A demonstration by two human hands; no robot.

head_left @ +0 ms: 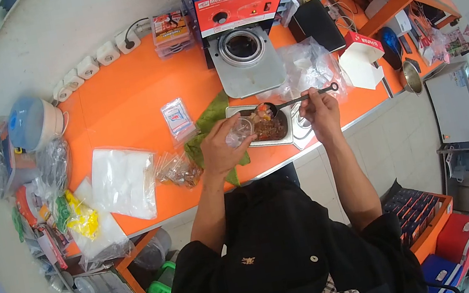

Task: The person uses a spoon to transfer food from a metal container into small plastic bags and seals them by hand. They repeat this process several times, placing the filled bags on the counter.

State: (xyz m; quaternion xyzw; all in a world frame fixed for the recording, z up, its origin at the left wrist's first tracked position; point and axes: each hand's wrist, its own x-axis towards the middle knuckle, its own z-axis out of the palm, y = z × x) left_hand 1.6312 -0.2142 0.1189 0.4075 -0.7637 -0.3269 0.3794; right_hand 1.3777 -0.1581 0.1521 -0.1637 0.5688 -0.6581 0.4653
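Ladle (pixel 292 102): it's hovering over the metal tray (pixel 290 129), and its bowl is carrying some reddish, chunky food right beside the clear cup (pixel 238 133)
Right hand (pixel 322 112): it's pinching the ladle near the far end of the handle, fingers closed on it
Left hand (pixel 221 147): it's curling partway closed and gripping the clear cup by its side
Clear cup: it's hanging above the tray's left part, tbh can't tell if anything's sitting inside
Metal tray: it's sitting near the front edge of the orange counter (pixel 115 98), holding brown, saucy-looking food
Green leaf (pixel 213 113): it's lying left of the tray, peeking out around the left hand
Red-fronted machine (pixel 242 8): it's standing behind the tray
Small packets (pixel 179 169): they're lying left of the left hand
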